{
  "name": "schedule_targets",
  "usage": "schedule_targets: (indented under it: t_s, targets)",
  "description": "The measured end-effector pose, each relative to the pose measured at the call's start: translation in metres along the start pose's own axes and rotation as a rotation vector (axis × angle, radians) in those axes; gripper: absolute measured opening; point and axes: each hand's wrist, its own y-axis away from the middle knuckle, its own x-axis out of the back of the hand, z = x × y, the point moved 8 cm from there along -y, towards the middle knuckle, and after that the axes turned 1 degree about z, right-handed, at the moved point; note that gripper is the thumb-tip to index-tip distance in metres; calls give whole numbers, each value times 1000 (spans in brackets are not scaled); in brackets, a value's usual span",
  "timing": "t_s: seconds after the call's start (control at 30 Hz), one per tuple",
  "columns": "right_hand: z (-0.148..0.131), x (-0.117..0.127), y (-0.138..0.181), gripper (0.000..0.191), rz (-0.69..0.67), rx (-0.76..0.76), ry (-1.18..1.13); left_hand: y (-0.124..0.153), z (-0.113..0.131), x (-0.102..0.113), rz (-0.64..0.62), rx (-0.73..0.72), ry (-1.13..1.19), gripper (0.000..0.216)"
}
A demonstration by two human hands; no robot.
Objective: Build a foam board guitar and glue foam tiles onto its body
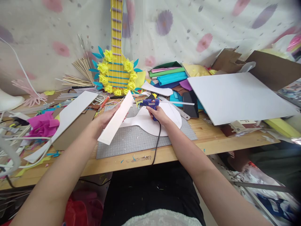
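Observation:
My left hand [108,116] grips a long white strip of foam board [116,121], tilted up over the grey cutting mat [124,142]. In my right hand [157,113] is a blue hot glue gun [148,103], its nozzle pointing left toward the strip's upper end. A glue stick [182,103] juts from the gun's back, and a black cord [158,144] runs down from its handle over the table edge. Beneath the gun lies a white guitar-shaped cutout [151,125] on the mat, partly hidden by my right hand and the gun.
Against the curtain stands a yellow guitar [116,70] with yellow paper flowers. At right are a phone [190,105], a metal ruler [181,112] and a large white board [240,97]. Left are another white board [70,116] and magenta paper [43,123]. Rolled coloured sheets [171,78] lie behind.

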Motion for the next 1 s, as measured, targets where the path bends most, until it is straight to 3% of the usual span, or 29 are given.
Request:
schedule_targets:
  t_s: [0.33,1.0]
  targets:
    - [5,9,-4,44,50,-37,29,8,2,6,86,-15,-71,39]
    - [-14,13,1,46,84,95,-153,8,-9,2,49,98,-335,38]
